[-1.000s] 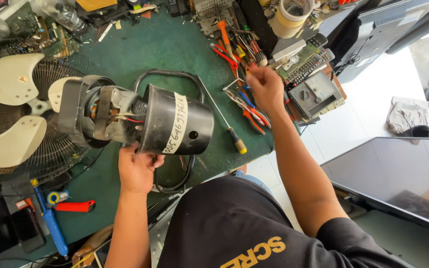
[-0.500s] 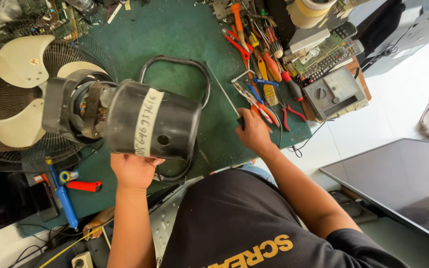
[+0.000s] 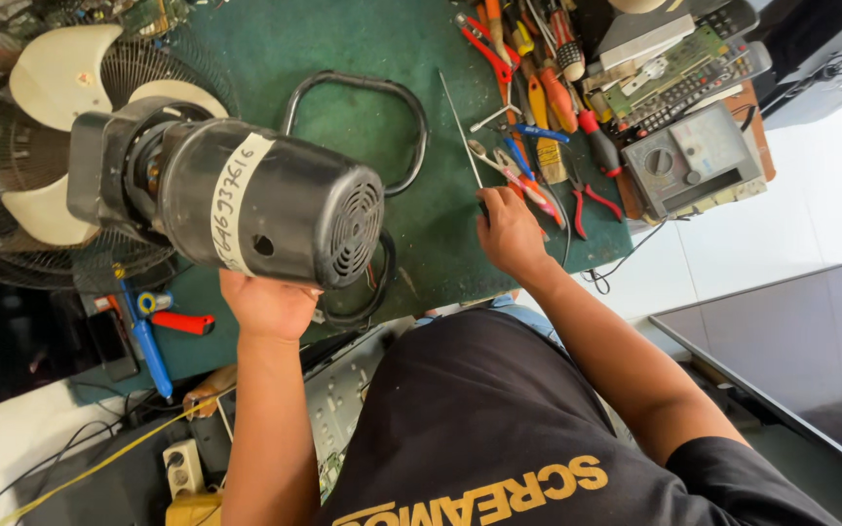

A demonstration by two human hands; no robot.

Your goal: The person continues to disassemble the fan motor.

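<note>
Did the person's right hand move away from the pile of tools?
Yes. The right hand came back from the pile of orange-handled tools toward the person, and now grips the long thin screwdriver on the green mat.

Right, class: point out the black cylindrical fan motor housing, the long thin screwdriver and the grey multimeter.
Black cylindrical fan motor housing (image 3: pixel 275 209), head view, on its rounded side wall.
Long thin screwdriver (image 3: pixel 458 127), head view, on the bare metal shaft.
Grey multimeter (image 3: pixel 691 161), head view, on its front face beside the dial.
</note>
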